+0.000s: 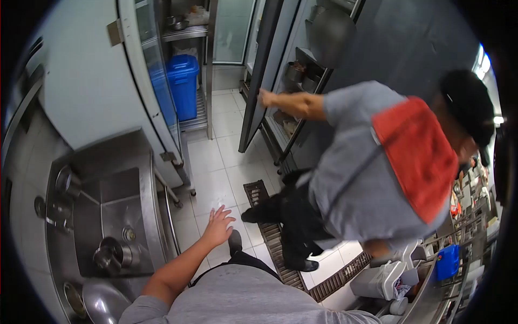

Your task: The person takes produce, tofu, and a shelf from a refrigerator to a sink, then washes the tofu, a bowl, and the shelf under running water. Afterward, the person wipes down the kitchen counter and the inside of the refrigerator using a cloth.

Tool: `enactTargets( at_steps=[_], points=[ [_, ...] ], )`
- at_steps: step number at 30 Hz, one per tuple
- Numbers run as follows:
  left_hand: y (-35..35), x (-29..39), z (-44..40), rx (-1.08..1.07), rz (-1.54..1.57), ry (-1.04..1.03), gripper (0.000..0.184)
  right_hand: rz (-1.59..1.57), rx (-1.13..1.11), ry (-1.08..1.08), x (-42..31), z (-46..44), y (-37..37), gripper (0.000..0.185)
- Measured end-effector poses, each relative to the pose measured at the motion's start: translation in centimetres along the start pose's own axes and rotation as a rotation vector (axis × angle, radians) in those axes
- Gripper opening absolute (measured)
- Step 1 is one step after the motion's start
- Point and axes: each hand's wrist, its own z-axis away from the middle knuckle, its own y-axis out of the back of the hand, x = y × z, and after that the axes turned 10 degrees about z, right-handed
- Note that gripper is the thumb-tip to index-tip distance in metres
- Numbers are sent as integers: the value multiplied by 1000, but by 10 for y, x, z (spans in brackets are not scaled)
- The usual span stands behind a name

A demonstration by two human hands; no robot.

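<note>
My left hand [218, 227] hangs in the air over the tiled floor, fingers apart, with nothing in it. To its left stands a steel sink [144, 200] holding metal pots [123, 251] near the drain. My right hand is out of view. In front of me and to the right, a co-worker in a grey shirt [345, 178] with a red cloth [415, 156] over the shoulder reaches an arm to the edge of an open fridge door [264, 70].
Floor drain grates [275, 243] run under the co-worker's feet. A blue lidded bin [183, 83] stands on a rack ahead. At lower right are grey containers [377, 281] and a crowded counter with a blue container [448, 262]. A large metal bowl [105, 302] sits beside the sink.
</note>
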Motion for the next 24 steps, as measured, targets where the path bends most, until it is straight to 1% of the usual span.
enactTargets(
  at_steps=[1,3,4,6,8,9,10,11,12,13,14,15,16,17,18,19,20,21,23,24],
  points=[
    [-4,-12,-25,-8,-9,-12,31,-37,47,1,-10,-10,21,24],
    [-16,-39,-73,-90,95,46,31,-104,120,17,-36,-19,66,24],
    [-20,-57,-91,-134,52,80,31,-128,137,21,-45,-25,85,25],
    [-23,-105,-119,-264,-16,144,29,-154,149,24,-60,-38,119,25],
    [-24,-162,-137,-349,26,287,29,-155,154,26,-68,-50,146,26],
    [-13,-176,-150,-297,54,345,29,-156,170,36,-71,-54,156,27],
    [-3,-185,-159,-247,84,406,30,-182,233,73,-71,-61,163,27],
    [9,-197,-168,-264,96,412,30,-232,337,142,-70,-65,166,27],
    [20,-206,-183,-176,137,462,32,-378,532,310,-64,-71,168,28],
    [31,-211,-204,-81,177,511,35,-585,737,548,-58,-84,176,28],
    [43,-211,-232,-34,194,542,38,-124,246,487,-76,-106,239,26],
    [57,-211,-267,17,209,570,41,326,-244,394,-102,-132,326,25],
    [69,-211,-308,85,263,500,46,248,4,195,-132,-93,376,23],
    [79,-210,-351,147,315,430,52,118,260,15,-173,-36,432,21],
    [95,-207,-397,154,371,309,59,739,547,268,-173,-46,464,20],
    [104,-204,-444,186,412,183,65,271,684,151,-179,-63,481,20],
    [119,-193,-492,172,480,93,73,207,784,125,-198,-53,501,17],
    [129,-179,-538,182,473,31,77,242,922,228,-208,-57,509,20],
    [126,-170,-626,163,494,-63,87,-698,624,74,-263,-29,525,23],
    [113,-169,-671,156,526,-96,93,-449,560,154,-268,-37,525,18]
  ],
)
